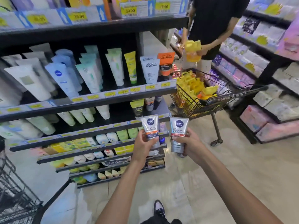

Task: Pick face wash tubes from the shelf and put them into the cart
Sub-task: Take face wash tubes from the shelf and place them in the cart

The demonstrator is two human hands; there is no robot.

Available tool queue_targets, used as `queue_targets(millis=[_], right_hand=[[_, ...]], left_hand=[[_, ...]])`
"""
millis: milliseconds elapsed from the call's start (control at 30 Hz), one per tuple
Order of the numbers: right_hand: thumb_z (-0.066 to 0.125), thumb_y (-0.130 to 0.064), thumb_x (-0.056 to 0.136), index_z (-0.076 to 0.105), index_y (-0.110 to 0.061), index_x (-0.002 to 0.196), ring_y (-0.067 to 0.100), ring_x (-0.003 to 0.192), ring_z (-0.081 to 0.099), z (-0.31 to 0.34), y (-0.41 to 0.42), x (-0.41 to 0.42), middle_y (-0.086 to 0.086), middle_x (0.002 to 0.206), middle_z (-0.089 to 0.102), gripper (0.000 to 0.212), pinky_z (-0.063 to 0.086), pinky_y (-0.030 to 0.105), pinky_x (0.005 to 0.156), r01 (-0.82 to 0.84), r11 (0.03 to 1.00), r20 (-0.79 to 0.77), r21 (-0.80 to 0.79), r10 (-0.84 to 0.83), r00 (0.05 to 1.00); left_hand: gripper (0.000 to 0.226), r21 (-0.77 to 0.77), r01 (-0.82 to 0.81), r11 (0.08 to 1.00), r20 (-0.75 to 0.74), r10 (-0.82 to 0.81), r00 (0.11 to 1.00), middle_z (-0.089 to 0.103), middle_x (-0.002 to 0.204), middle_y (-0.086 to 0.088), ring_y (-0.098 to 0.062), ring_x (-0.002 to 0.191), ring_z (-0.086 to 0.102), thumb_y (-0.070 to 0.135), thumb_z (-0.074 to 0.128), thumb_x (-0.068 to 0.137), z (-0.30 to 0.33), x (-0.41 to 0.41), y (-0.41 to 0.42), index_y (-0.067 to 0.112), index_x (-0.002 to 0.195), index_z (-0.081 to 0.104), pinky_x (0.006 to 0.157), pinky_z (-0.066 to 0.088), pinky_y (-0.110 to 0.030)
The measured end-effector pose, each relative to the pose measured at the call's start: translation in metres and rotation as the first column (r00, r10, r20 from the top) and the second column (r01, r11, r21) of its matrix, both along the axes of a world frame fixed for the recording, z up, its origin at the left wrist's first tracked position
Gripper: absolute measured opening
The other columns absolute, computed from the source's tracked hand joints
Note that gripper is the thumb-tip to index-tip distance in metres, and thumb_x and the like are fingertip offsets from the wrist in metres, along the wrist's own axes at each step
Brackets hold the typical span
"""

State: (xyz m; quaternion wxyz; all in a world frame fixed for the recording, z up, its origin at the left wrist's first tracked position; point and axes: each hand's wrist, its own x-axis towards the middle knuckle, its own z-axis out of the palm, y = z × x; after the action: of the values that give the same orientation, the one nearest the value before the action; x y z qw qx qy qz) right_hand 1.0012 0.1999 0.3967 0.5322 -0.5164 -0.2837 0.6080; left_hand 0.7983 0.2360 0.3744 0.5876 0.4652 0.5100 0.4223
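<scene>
- Left hand point(144, 143), low centre of the frame: grasping a silver tube with an orange band point(149, 126), fingers curled round its lower half, cap end hidden in the palm.
- Right hand point(187, 143), just right of it: grasping a second silver tube with a red band point(178, 130) the same way, upright, near the first tube but apart from it.
- Both tubes off the shelf point(90, 102) already, in the air in front of its lower rows; not yet in any cart.
- Risk, as a judgement: smooth tube, grip only on the lower half, so possible slip on the way across.
- Black wire cart point(14, 191) at the lower left edge, close to the body; probably the right target.
- Another cart point(202, 101) at centre right, full of yellow packs point(192, 88), with another person point(210, 29) beside it holding a yellow pack; possible mistake to drop the tubes there.
- Shelf edges close to the left hand: possible knock against the rows of tubes point(72, 73) when turning.
</scene>
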Motion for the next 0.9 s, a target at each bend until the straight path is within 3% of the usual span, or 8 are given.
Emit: queue_targets(millis=[100, 167, 300, 433, 567, 667, 800, 900], right_hand=[[0.079, 0.008, 0.066, 0.06, -0.003, 0.118, 0.018, 0.069, 0.073, -0.005, 0.032, 0.016, 0.017, 0.097, 0.072, 0.057, 0.056, 0.027, 0.055, -0.013, 1.0, 0.041, -0.009, 0.013, 0.999], [0.082, 0.001, 0.062, 0.06, -0.003, 0.122, 0.024, 0.083, 0.073, -0.01, 0.055, 0.026, 0.019, 0.105, 0.074, 0.064, 0.058, 0.036, 0.072, -0.021, 1.0, 0.075, -0.022, 0.023, 0.997], [0.083, 0.001, 0.058, 0.058, -0.001, 0.128, 0.034, 0.094, 0.072, -0.019, 0.091, 0.041, 0.025, 0.113, 0.073, 0.073, 0.06, 0.045, 0.083, -0.03, 0.998, 0.07, -0.059, 0.034, 0.997], [0.083, 0.002, 0.057, 0.058, -0.002, 0.13, 0.037, 0.098, 0.071, -0.027, 0.116, 0.053, 0.028, 0.118, 0.071, 0.077, 0.06, 0.045, 0.083, -0.048, 0.994, 0.051, -0.097, 0.053, 0.997], [0.078, 0.012, 0.075, 0.059, -0.003, 0.129, 0.038, 0.103, 0.072, -0.031, 0.135, 0.069, 0.026, 0.117, 0.072, 0.06, 0.056, 0.055, 0.097, -0.122, 0.985, 0.082, -0.119, 0.132, 0.988], [0.081, 0.009, 0.074, 0.061, -0.005, 0.128, 0.042, 0.109, 0.071, -0.034, 0.146, 0.082, 0.024, 0.117, 0.073, 0.059, 0.053, 0.06, 0.102, -0.176, 0.976, 0.091, -0.13, 0.188, 0.978], [0.083, 0.006, 0.072, 0.063, -0.008, 0.126, 0.043, 0.112, 0.069, -0.035, 0.157, 0.094, 0.021, 0.117, 0.074, 0.059, 0.052, 0.06, 0.103, -0.232, 0.964, 0.104, -0.129, 0.246, 0.964], [0.086, 0.003, 0.067, 0.065, -0.008, 0.124, 0.04, 0.106, 0.071, -0.037, 0.16, 0.101, 0.02, 0.114, 0.075, 0.061, 0.054, 0.059, 0.1, -0.257, 0.957, 0.125, -0.132, 0.274, 0.954]], left_hand=[[0.04, -0.001, -0.02, 1.0, 0.026, 0.02, 0.999, 0.078, 0.109, -0.002, -0.021, 0.101, 0.074, 0.016, 0.082, 0.086, -0.006, 0.017, 0.03, 0.019, 0.122, 0.064, 0.09, 0.061, -0.038], [0.043, -0.017, -0.074, 0.997, 0.001, 0.074, 0.997, 0.078, 0.108, 0.0, -0.019, 0.102, 0.075, 0.013, 0.084, 0.084, -0.015, 0.029, 0.055, 0.019, 0.121, 0.065, 0.091, 0.06, -0.039], [0.043, -0.03, -0.11, 0.993, -0.062, 0.108, 0.992, 0.078, 0.106, 0.008, -0.007, 0.098, 0.074, 0.014, 0.084, 0.083, -0.025, 0.044, 0.089, 0.024, 0.12, 0.066, 0.091, 0.057, -0.033], [0.043, -0.05, -0.168, 0.984, -0.087, 0.164, 0.983, 0.078, 0.102, 0.01, -0.005, 0.097, 0.074, 0.007, 0.085, 0.08, -0.032, 0.059, 0.111, 0.029, 0.11, 0.063, 0.089, 0.055, -0.026], [0.041, 0.004, -0.254, 0.967, -0.189, 0.25, 0.95, 0.078, 0.103, 0.009, -0.012, 0.1, 0.073, 0.009, 0.084, 0.08, -0.04, 0.073, 0.128, 0.025, 0.113, 0.066, 0.094, 0.058, -0.038], [0.042, 0.027, -0.319, 0.948, -0.176, 0.318, 0.932, 0.076, 0.108, 0.008, -0.013, 0.104, 0.071, 0.009, 0.081, 0.084, -0.037, 0.084, 0.136, 0.023, 0.12, 0.064, 0.095, 0.056, -0.036], [0.029, 0.02, -0.402, 0.916, -0.049, 0.402, 0.914, 0.071, 0.107, 0.001, -0.019, 0.103, 0.068, -0.003, 0.06, 0.099, -0.032, 0.099, 0.146, 0.018, 0.119, 0.061, 0.086, 0.057, -0.026], [0.02, 0.131, -0.435, 0.891, -0.199, 0.454, 0.868, 0.07, 0.105, -0.004, -0.017, 0.096, 0.068, 0.001, 0.05, 0.105, -0.039, 0.103, 0.16, 0.015, 0.111, 0.062, 0.095, 0.054, -0.039]])
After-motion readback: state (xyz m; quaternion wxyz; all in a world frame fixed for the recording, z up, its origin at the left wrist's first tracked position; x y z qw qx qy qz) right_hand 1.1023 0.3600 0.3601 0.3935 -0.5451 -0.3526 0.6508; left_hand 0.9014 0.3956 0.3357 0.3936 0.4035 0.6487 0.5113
